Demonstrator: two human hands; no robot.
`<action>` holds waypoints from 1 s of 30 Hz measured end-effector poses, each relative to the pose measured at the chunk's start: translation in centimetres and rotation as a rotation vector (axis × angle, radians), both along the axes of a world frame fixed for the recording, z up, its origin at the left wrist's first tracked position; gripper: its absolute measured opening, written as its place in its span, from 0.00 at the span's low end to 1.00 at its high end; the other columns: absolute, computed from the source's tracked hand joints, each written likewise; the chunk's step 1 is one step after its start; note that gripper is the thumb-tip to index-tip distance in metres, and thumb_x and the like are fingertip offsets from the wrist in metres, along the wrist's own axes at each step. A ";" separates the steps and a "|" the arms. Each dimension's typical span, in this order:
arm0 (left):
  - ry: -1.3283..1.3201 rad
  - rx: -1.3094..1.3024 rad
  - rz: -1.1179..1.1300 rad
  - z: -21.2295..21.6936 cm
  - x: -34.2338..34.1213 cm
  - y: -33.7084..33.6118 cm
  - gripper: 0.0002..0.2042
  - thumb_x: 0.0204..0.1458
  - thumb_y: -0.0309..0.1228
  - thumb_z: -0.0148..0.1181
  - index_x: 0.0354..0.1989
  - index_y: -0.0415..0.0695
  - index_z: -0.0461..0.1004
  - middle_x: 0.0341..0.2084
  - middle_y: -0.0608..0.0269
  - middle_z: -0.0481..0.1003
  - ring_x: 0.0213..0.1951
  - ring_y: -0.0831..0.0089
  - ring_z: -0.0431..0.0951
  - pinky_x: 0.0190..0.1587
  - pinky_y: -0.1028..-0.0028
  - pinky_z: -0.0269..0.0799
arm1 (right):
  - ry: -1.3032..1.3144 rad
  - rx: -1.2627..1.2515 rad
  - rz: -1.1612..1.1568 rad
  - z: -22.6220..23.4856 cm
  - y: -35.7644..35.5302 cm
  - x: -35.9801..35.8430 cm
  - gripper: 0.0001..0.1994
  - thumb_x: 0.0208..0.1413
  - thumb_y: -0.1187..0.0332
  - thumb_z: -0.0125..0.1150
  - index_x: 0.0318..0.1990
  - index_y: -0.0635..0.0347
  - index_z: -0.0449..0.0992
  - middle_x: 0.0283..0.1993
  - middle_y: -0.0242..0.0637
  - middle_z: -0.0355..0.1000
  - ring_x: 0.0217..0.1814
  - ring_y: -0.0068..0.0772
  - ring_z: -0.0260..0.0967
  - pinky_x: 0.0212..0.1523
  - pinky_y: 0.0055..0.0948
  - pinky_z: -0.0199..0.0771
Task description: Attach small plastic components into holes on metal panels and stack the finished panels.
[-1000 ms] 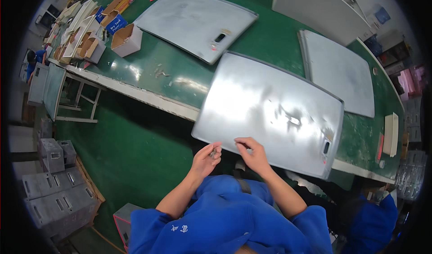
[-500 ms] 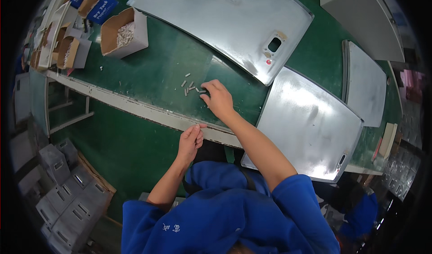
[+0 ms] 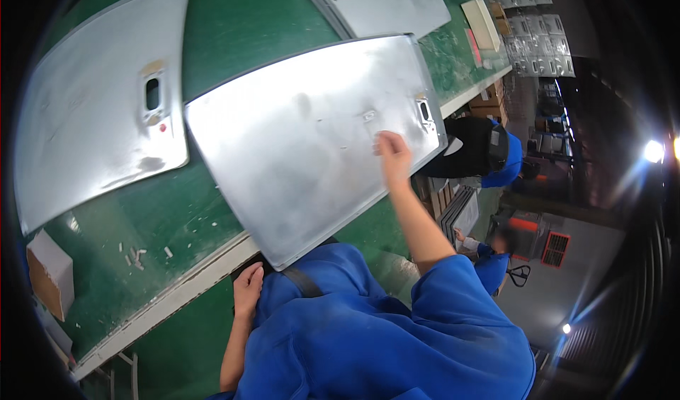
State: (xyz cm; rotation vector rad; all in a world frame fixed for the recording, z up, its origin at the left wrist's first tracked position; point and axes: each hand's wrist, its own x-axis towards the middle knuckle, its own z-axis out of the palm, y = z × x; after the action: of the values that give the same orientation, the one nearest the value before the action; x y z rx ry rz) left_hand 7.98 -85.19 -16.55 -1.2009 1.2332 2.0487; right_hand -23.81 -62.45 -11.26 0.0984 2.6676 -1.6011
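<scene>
My right hand (image 3: 394, 160) is over the right part of a bare grey metal panel (image 3: 283, 152), its fingers curled together. Whatever they pinch is too small and blurred to name. A slotted hole (image 3: 424, 111) opens near the panel's right edge, just beyond the hand. Down by the bench edge, left of the panel's near corner, my left hand (image 3: 248, 288) is closed with its fingers bent. Its fingertips hide anything in them. Several small pale cylindrical pieces (image 3: 137, 257) lie loose on the green bench top at the left.
A second metal panel (image 3: 92, 109) with an oblong hole lies at the left. Another panel (image 3: 382, 3) sits at the back. A cardboard box (image 3: 53, 269) stands at the far left. Beyond the bench's right end are a person in a cap (image 3: 496, 155) and another person in blue (image 3: 492, 265).
The view has swung to the right. My right hand has left the small cylindrical pieces and is over the metal panel. My left hand has lowered beside the bench edge.
</scene>
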 end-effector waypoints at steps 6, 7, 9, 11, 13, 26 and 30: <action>-0.003 0.069 0.082 0.4 -0.7 1.5 0.18 0.50 0.32 0.51 0.49 0.39 0.62 0.14 0.75 0.60 0.15 0.89 0.55 0.15 0.87 0.48 | 0.150 0.545 -0.224 -1.4 20.1 -8.0 0.05 0.45 0.74 0.54 0.32 0.63 0.72 0.22 0.31 0.68 0.24 0.18 0.65 0.24 0.19 0.67; 0.025 0.058 0.132 0.2 -0.4 1.7 0.18 0.50 0.32 0.51 0.48 0.38 0.63 0.15 0.75 0.60 0.15 0.89 0.55 0.15 0.87 0.48 | 0.195 0.622 -0.198 -2.0 21.8 -8.9 0.05 0.45 0.73 0.55 0.31 0.63 0.72 0.21 0.31 0.68 0.23 0.18 0.65 0.25 0.20 0.67; 0.035 -0.004 0.201 -0.3 0.5 2.0 0.17 0.49 0.31 0.52 0.47 0.37 0.63 0.15 0.75 0.60 0.14 0.89 0.55 0.14 0.87 0.47 | 0.220 0.719 -0.130 -2.8 22.9 -10.6 0.06 0.44 0.73 0.55 0.31 0.62 0.72 0.20 0.32 0.68 0.24 0.19 0.65 0.27 0.21 0.66; -0.037 -0.093 0.237 -0.3 0.1 2.6 0.16 0.48 0.31 0.53 0.43 0.37 0.65 0.15 0.76 0.60 0.14 0.89 0.54 0.14 0.87 0.47 | 0.227 0.757 -0.074 -2.9 23.2 -12.0 0.06 0.44 0.73 0.55 0.31 0.62 0.72 0.20 0.33 0.67 0.24 0.21 0.65 0.28 0.22 0.65; -0.047 -0.135 0.244 -0.6 -0.4 2.8 0.11 0.48 0.32 0.54 0.37 0.40 0.68 0.13 0.77 0.59 0.13 0.90 0.54 0.13 0.87 0.46 | 0.267 0.782 -0.005 -3.6 24.0 -12.7 0.05 0.44 0.73 0.55 0.31 0.62 0.72 0.20 0.33 0.67 0.24 0.21 0.65 0.28 0.22 0.65; -0.040 -0.215 0.362 -0.5 -1.4 4.8 0.05 0.51 0.32 0.49 0.29 0.44 0.66 0.11 0.79 0.54 0.12 0.90 0.51 0.13 0.87 0.43 | -0.022 0.461 0.081 -2.2 25.6 -14.2 0.05 0.47 0.77 0.52 0.32 0.66 0.72 0.25 0.34 0.70 0.25 0.19 0.68 0.28 0.18 0.70; -0.053 -0.225 0.398 -0.3 -1.8 5.3 0.05 0.52 0.32 0.49 0.29 0.44 0.66 0.11 0.79 0.54 0.13 0.90 0.51 0.13 0.87 0.43 | 0.000 0.467 0.143 -2.0 25.6 -14.3 0.05 0.47 0.77 0.53 0.32 0.66 0.72 0.26 0.34 0.71 0.26 0.20 0.69 0.28 0.18 0.71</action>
State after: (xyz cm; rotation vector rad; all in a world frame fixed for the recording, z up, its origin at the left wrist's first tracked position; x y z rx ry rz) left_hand 6.23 -79.89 -16.87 -1.7123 1.3093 2.1720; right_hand -38.12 -36.87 -13.24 -0.0808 2.9132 -0.9174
